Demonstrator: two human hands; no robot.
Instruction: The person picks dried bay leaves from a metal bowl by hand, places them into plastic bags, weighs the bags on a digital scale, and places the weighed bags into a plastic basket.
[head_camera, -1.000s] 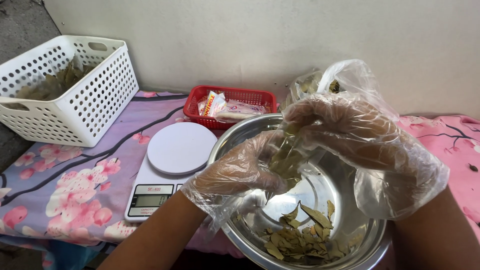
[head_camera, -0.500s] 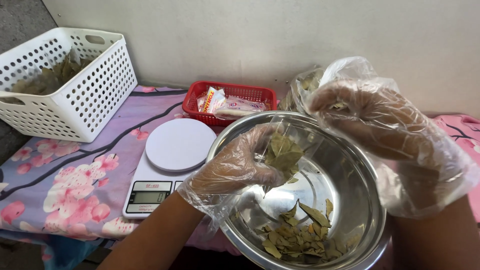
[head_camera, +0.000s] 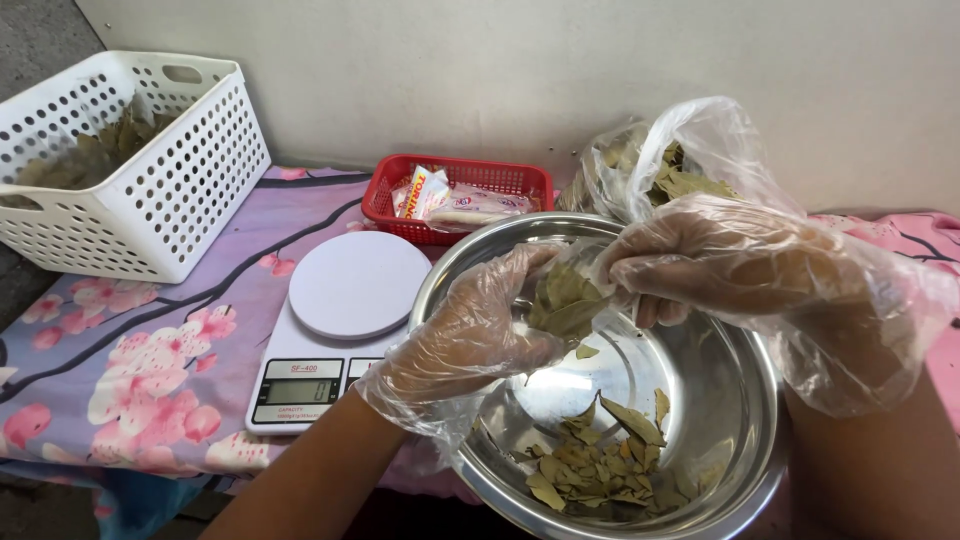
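Observation:
Both my hands wear loose clear plastic gloves. My left hand (head_camera: 470, 335) holds a small bunch of dried green leaves (head_camera: 562, 300) over a steel bowl (head_camera: 745, 400). My right hand (head_camera: 720, 265) is over the bowl's far side, its fingertips closed at the same bunch. More dried leaves (head_camera: 600, 465) lie in the bottom of the bowl near its front.
A white digital kitchen scale (head_camera: 335, 325) stands left of the bowl on a floral cloth (head_camera: 130, 380). A white plastic basket (head_camera: 150, 190) with leaves is at the far left. A red basket (head_camera: 395, 195) with packets sits behind. A clear bag of leaves (head_camera: 680, 165) stands behind the bowl.
My right hand has come down from the bag to the bunch of leaves in my left hand. The left hand has stayed over the bowl.

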